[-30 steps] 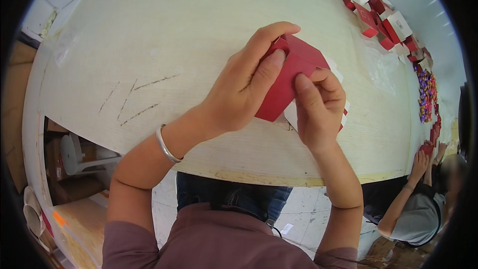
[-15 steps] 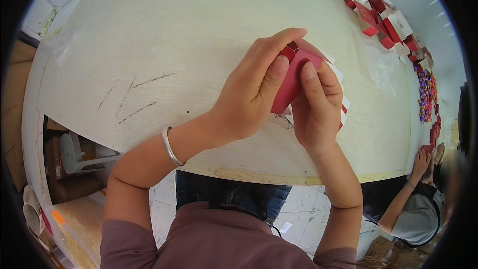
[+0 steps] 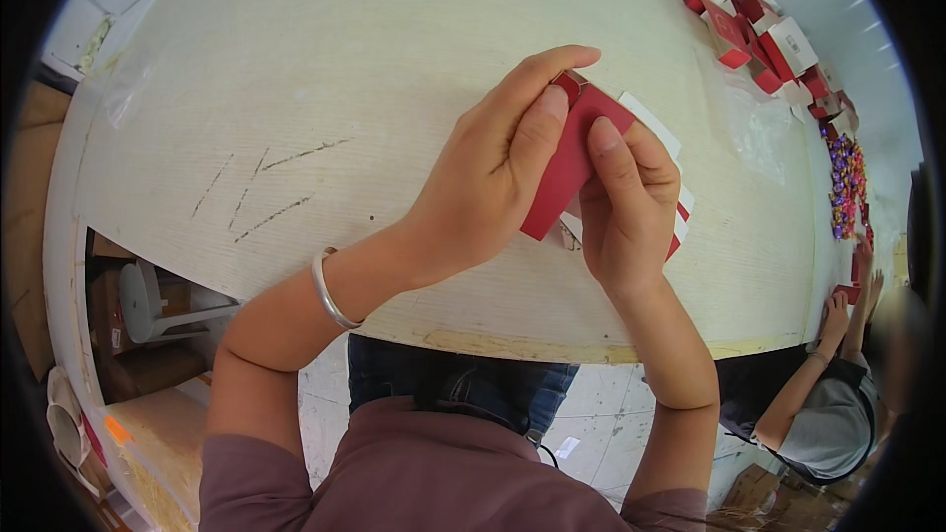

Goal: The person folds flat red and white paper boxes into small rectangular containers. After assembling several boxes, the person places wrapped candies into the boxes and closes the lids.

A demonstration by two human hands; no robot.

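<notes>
A small red cardboard box [image 3: 570, 163] is held above the table between both my hands. My left hand [image 3: 493, 163] is closed on its left side, with the thumb near the upper end and the index finger reaching over the top edge. On the other side, my right hand [image 3: 631, 202] grips it with the thumb pressed on the red face and the fingers curled behind. Partly hidden behind my right hand, white and red card pieces [image 3: 652, 126] show on the table. A silver bangle sits on my left wrist.
Red and white boxes [image 3: 729, 34] are heaped along the far right edge of the pale wooden table [image 3: 296, 69]. Beyond them lies a pile of small purple and red wrapped pieces [image 3: 845, 182]. At right a co-worker's hands [image 3: 838, 320] handle red boxes. Clear plastic [image 3: 759, 143] lies nearby.
The red box has turned slightly and its lower end has shifted down and left. My left hand has moved a little up and left. The co-worker's one hand has reached farther forward.
</notes>
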